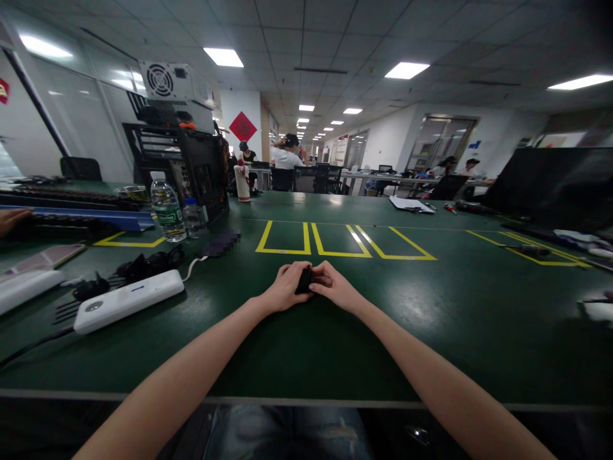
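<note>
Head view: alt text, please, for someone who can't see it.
The left hand and right hand hold a small black object at a green table. Yellow tape outlines lie beyond; to the left are a white power strip and water bottle.

The person's bare left hand (288, 289) and bare right hand (335, 285) are holding a small black object (305, 280) between them at a glossy dark-green tabletop (311, 358). Three yellow tape outlines (281, 252) are lying beyond; leftward, a long white power strip (131, 301) is lying near a clear, green-labelled plastic bottle (167, 209).
</note>
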Demonstrator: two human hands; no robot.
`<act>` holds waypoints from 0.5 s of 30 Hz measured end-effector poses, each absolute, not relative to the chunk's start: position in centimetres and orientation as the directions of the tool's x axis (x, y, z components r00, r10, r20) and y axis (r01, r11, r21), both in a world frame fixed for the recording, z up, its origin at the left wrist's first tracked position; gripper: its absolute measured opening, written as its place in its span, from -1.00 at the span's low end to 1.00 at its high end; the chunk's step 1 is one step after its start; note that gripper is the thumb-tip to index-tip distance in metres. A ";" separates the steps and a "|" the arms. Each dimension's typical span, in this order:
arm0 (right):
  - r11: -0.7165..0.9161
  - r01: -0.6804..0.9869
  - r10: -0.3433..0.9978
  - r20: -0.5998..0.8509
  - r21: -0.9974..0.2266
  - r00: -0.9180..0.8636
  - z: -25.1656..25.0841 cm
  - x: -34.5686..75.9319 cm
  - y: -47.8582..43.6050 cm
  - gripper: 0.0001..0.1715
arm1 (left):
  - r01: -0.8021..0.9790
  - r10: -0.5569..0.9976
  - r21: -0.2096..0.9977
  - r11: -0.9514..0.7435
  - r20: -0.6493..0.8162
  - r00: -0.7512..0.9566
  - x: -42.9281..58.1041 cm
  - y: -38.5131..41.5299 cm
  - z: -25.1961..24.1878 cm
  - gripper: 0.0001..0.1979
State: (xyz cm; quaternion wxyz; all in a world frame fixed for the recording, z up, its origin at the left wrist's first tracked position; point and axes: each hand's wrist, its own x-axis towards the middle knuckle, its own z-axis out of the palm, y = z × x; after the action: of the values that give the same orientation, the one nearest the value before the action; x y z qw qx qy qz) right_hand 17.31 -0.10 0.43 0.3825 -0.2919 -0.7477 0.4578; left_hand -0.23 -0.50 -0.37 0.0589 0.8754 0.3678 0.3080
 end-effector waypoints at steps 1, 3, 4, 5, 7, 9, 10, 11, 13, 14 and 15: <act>0.419 0.086 0.780 0.310 -0.904 -0.543 0.5 17.3 -0.1 -0.69 | 0.608 0.680 0.328 -0.723 0.497 0.539 -0.2 -0.5 -0.4 -0.42; 0.420 0.099 0.782 0.305 -0.902 -0.544 0.5 17.3 -0.2 -0.71 | 0.607 0.678 0.326 -0.725 0.497 0.542 -0.3 -0.6 -0.3 -0.43; 0.419 0.106 0.787 0.302 -0.902 -0.538 0.6 17.3 -0.2 -0.74 | 0.605 0.677 0.327 -0.726 0.497 0.543 -0.3 -0.6 -0.3 -0.43; 0.416 0.114 0.792 0.299 -0.902 -0.532 0.5 17.3 -0.2 -0.76 | 0.605 0.677 0.328 -0.726 0.496 0.543 -0.3 -0.6 -0.2 -0.43; 0.415 0.127 0.803 0.297 -0.901 -0.518 0.5 17.2 -0.2 -0.79 | 0.604 0.679 0.331 -0.725 0.492 0.545 -0.3 -0.7 -0.1 -0.42; 0.414 0.147 0.817 0.295 -0.899 -0.495 0.4 17.1 -0.1 -0.77 | 0.605 0.682 0.335 -0.723 0.486 0.546 -0.3 -0.8 -0.1 -0.43; 0.407 0.158 0.826 0.288 -0.900 -0.485 0.4 17.1 -0.1 -0.74 | 0.605 0.683 0.336 -0.722 0.484 0.547 -0.2 -0.8 0.0 -0.43; 0.400 0.168 0.832 0.280 -0.901 -0.479 0.4 17.1 -0.2 -0.72 | 0.606 0.685 0.337 -0.721 0.482 0.546 -0.2 -0.8 0.0 -0.42; 0.394 0.176 0.831 0.268 -0.902 -0.487 0.4 17.2 -0.2 -0.70 | 0.605 0.685 0.339 -0.720 0.481 0.547 -0.2 -0.8 0.0 -0.42; 0.395 0.172 0.824 0.265 -0.902 -0.501 0.5 17.2 -0.2 -0.70 | 0.604 0.684 0.338 -0.722 0.480 0.549 -0.2 -0.8 0.0 -0.42; 0.400 0.162 0.814 0.269 -0.902 -0.515 0.5 17.2 -0.3 -0.70 | 0.603 0.682 0.336 -0.724 0.481 0.550 -0.2 -0.8 0.0 -0.42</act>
State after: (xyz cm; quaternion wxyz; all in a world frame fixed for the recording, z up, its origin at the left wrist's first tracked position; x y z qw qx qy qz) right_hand 17.23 -0.29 0.53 0.3698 -0.3249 -0.7505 0.4409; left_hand -0.25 -0.81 0.03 0.0659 0.8780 0.3659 0.3015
